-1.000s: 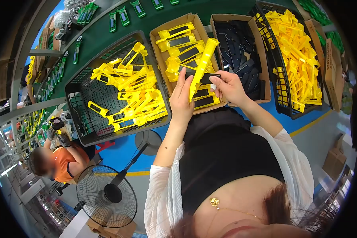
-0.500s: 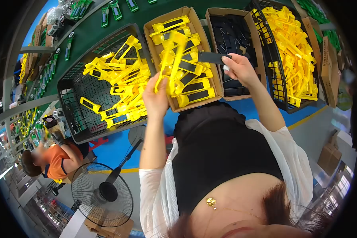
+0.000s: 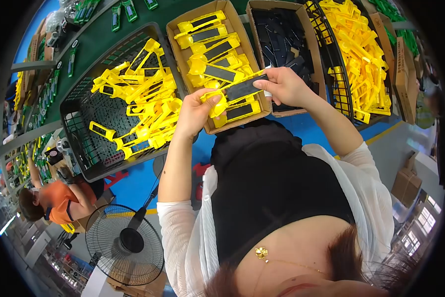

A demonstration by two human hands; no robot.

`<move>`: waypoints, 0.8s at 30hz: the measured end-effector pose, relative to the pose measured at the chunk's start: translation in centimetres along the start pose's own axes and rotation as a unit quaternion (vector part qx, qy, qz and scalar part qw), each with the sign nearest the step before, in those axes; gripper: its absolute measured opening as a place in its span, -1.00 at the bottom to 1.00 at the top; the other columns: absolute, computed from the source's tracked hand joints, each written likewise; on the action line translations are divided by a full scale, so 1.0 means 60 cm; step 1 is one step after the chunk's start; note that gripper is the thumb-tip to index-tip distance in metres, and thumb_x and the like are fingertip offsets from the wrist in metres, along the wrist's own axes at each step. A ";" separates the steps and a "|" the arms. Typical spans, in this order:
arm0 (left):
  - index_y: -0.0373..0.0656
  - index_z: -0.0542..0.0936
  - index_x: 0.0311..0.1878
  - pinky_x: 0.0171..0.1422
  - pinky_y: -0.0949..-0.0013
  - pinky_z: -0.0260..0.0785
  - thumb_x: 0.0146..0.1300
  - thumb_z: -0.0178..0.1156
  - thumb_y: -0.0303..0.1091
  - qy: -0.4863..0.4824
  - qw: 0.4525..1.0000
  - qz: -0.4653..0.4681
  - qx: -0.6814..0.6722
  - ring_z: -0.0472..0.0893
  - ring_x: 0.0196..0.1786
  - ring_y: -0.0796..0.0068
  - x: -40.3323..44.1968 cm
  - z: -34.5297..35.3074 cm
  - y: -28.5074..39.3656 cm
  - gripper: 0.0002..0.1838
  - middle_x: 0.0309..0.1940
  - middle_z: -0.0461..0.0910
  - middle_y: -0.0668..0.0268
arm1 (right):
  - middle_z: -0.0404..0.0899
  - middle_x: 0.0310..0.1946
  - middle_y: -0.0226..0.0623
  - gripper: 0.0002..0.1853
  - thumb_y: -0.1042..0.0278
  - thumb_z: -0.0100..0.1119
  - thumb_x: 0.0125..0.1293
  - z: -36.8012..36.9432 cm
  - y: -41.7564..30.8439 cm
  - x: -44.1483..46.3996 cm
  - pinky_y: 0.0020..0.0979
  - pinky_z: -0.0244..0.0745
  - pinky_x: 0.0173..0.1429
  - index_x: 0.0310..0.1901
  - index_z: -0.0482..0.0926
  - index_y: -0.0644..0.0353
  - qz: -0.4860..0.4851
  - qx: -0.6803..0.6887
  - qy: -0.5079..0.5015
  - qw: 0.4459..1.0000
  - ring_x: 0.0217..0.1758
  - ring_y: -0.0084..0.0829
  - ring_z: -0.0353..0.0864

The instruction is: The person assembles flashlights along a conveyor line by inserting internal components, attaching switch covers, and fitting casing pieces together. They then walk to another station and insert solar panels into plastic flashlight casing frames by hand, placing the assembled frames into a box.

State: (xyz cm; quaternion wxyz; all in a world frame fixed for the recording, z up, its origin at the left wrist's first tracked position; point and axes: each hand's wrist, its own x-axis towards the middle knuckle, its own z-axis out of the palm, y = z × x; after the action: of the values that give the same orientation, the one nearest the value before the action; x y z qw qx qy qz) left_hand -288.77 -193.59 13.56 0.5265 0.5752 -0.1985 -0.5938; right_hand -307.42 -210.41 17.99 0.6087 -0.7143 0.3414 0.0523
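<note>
Yellow plastic frame (image 3: 221,106) and flat black rectangular strip (image 3: 243,89)

Head view: the left hand (image 3: 197,112) has its fingers closed on the frame's rounded end; the right hand (image 3: 287,88) pinches the strip's far end. Both pieces are over an open brown cardboard box (image 3: 184,58).

Black strip (image 3: 242,88) partly hidden behind the right hand's fingers (image 3: 271,86)
</note>
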 end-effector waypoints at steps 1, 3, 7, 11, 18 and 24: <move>-0.37 0.52 -0.09 -0.44 0.50 0.41 0.27 0.15 -0.41 0.001 1.000 -0.003 0.002 0.58 -0.45 0.48 -0.003 0.004 0.008 -0.77 -0.36 0.60 0.23 | 0.53 -0.65 -0.33 -0.72 0.25 0.12 0.30 0.000 -0.002 -0.001 -0.55 0.35 -0.59 -0.31 0.51 0.38 0.004 -0.008 0.011 1.000 -0.71 -0.64 0.47; -0.37 0.52 -0.11 -0.44 0.50 0.41 0.27 0.15 -0.42 0.000 1.000 -0.005 0.004 0.58 -0.46 0.48 -0.003 0.006 0.012 -0.79 -0.38 0.60 0.22 | 0.54 -0.64 -0.32 -0.71 0.25 0.10 0.31 0.001 -0.004 0.000 -0.53 0.38 -0.58 -0.30 0.51 0.39 0.012 -0.023 0.014 1.000 -0.70 -0.62 0.49; -0.37 0.52 -0.14 -0.45 0.49 0.42 0.26 0.16 -0.43 0.006 1.000 0.004 -0.004 0.58 -0.47 0.47 0.007 0.004 -0.001 -0.80 -0.41 0.60 0.21 | 0.56 -0.62 -0.29 -0.70 0.24 0.08 0.32 0.010 -0.006 0.009 -0.50 0.45 -0.51 -0.29 0.50 0.42 0.050 -0.048 0.005 0.998 -0.65 -0.58 0.55; -0.38 0.52 -0.15 -0.44 0.48 0.43 0.25 0.16 -0.44 0.035 0.999 -0.003 -0.007 0.59 -0.48 0.45 0.024 -0.001 -0.021 -0.81 -0.42 0.59 0.20 | 0.56 -0.60 -0.16 -0.60 0.13 0.13 0.28 0.019 0.016 0.039 -0.43 0.53 -0.41 -0.27 0.45 0.44 0.067 -0.088 0.016 0.994 -0.56 -0.41 0.62; -0.36 0.53 -0.15 -0.43 0.42 0.43 0.24 0.16 -0.47 -0.001 0.999 0.017 -0.033 0.60 -0.45 0.42 0.040 -0.024 -0.047 -0.83 -0.41 0.59 0.20 | 0.53 -0.62 -0.14 -0.44 -0.09 0.32 0.05 0.008 0.053 0.055 -0.32 0.47 -0.44 -0.24 0.39 0.28 -0.090 -0.345 0.223 0.907 -0.58 -0.18 0.59; -0.34 0.56 -0.19 -0.27 0.32 0.44 0.15 0.27 -0.32 0.004 0.939 0.114 0.325 0.62 -0.36 0.26 0.047 -0.012 -0.038 -0.73 -0.40 0.62 0.11 | 0.57 -0.52 -0.17 -0.55 -0.02 0.36 0.03 0.008 0.052 0.048 -0.37 0.45 -0.30 -0.30 0.55 0.24 0.037 -0.164 0.088 0.982 -0.46 -0.39 0.59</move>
State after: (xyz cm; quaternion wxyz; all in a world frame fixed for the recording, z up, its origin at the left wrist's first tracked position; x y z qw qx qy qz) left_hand -288.41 -194.91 10.09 0.3760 0.6909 -0.4425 -0.4307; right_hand -306.79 -211.27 13.86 0.4487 -0.7929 0.4067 0.0676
